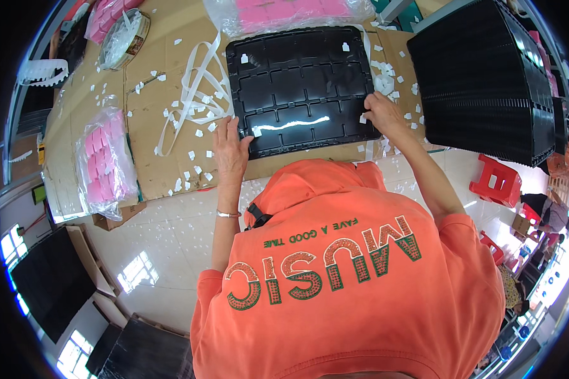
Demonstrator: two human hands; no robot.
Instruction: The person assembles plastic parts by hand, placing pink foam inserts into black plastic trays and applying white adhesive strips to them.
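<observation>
A black plastic tray (303, 82) with a molded grid of compartments lies flat on the cardboard-covered table. At its near left corner rests my left hand (232, 148), fingers stretched along the side and thumb over the rim beside a small white tab (257, 131). My right hand (384, 114) is at the right edge, its fingers curled into a pinch at another white tab (363, 119). Two more tabs sit near the tray's far corners. A bright strip across the near compartments looks like reflected light.
White strips (199, 79) lie left of the tray among scattered white scraps. A tall stack of black trays (480, 82) stands right. Pink pieces in clear bags (104, 161) lie left and at the back, near a round tin (125, 38). A red stool (495, 182) stands beyond the right side.
</observation>
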